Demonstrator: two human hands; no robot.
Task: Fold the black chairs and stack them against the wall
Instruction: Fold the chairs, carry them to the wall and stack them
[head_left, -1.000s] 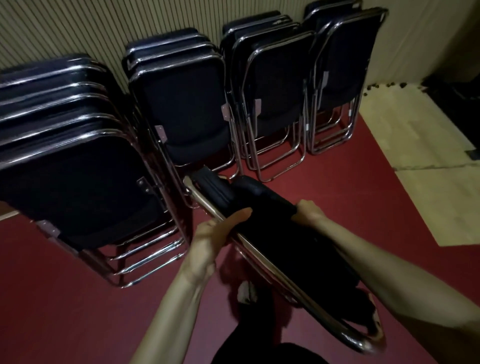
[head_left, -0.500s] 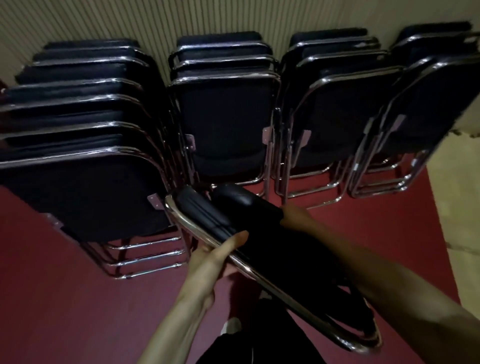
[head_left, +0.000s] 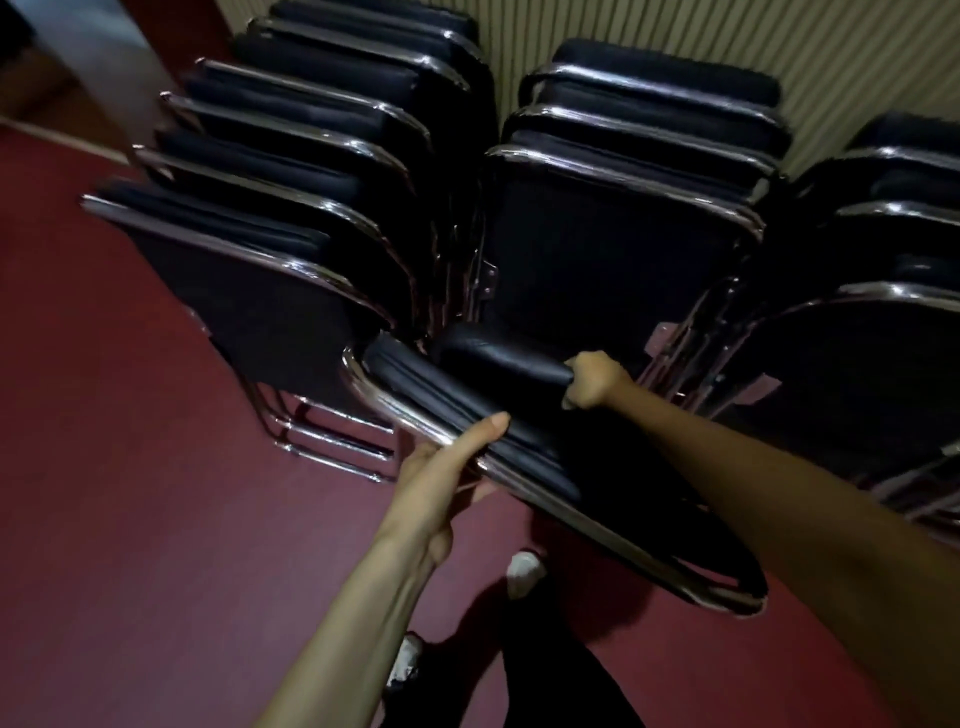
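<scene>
- The left hand (head_left: 441, 473) grips the folded chair (head_left: 457, 400) by its chrome frame, fingers wrapped underneath and thumb lying straight along the top.
- The right hand (head_left: 595, 379) has its fingers closed tight round the chair's padded edge.
- The chair hangs tilted above the red floor (head_left: 130, 519), just in front of the chair stacks (head_left: 597, 249) leaning on the wall (head_left: 831, 52).
</scene>
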